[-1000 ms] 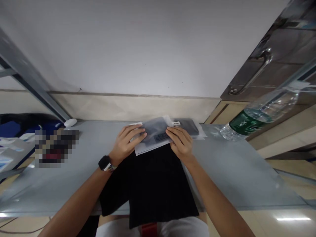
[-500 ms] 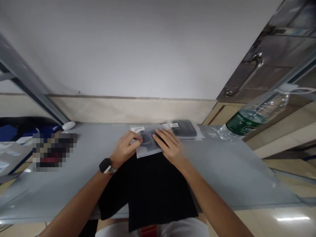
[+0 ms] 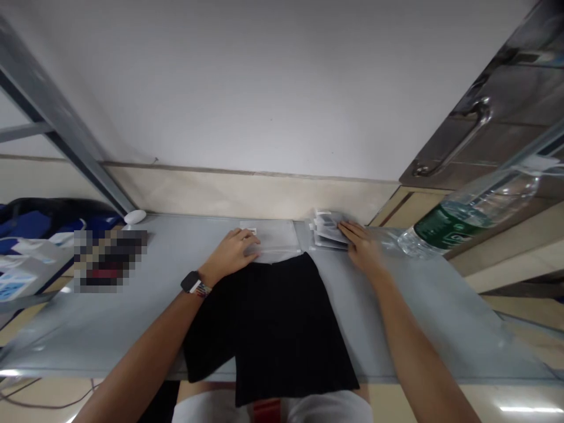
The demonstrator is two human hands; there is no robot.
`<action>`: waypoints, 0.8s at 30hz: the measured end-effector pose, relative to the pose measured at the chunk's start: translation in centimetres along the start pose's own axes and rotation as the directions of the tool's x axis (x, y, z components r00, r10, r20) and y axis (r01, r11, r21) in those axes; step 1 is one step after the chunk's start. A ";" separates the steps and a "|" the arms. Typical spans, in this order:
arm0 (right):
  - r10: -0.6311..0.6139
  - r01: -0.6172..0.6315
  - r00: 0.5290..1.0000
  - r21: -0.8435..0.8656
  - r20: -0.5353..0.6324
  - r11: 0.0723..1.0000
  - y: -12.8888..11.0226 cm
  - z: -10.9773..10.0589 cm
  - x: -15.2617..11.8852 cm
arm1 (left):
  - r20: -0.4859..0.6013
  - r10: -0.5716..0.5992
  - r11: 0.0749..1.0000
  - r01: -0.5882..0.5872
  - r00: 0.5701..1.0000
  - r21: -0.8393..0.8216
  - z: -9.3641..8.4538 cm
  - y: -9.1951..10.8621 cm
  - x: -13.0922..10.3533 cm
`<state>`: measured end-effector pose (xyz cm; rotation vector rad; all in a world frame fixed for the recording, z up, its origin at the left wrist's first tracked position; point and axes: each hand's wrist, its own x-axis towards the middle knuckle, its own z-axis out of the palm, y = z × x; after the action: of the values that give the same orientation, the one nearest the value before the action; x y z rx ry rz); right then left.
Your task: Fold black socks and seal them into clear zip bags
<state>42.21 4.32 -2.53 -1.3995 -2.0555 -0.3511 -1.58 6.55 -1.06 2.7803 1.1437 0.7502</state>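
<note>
Black shorts [image 3: 277,329] lie flat in front of me, their lower edge hanging over the table's front. Just beyond their waistband is a clear plastic bag [image 3: 278,235] with a small white label. My left hand [image 3: 235,251] rests at the bag's left side, fingers and thumb apart. Farther right, a stack of clear bags with dark folded contents [image 3: 328,228] sits against the back edge. On top of that stack lie the outstretched fingers of my right hand [image 3: 359,244]; its thumb is hard to make out.
A water bottle with a green label [image 3: 453,226] leans at the table's right end. A white oval object [image 3: 134,217] sits at the back left corner, near a pixelated dark item [image 3: 110,258]. Metal posts [image 3: 88,147] rise at both ends, and a wall stands behind.
The filled bag under both hands has gone from above the shorts; the right hand has moved right onto the stack. A clear bag now shows beside the left hand. The view has shifted slightly.
</note>
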 end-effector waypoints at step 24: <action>-0.016 0.015 0.997 -0.018 -0.071 1.000 -2.3 0.0 0.3 | 0.121 -0.013 0.998 0.021 0.993 -0.066 -0.8 0.0 0.4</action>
<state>40.08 3.63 -2.06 -1.3627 -2.0113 -0.4204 -1.74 6.70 -0.21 2.7155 1.0982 0.5980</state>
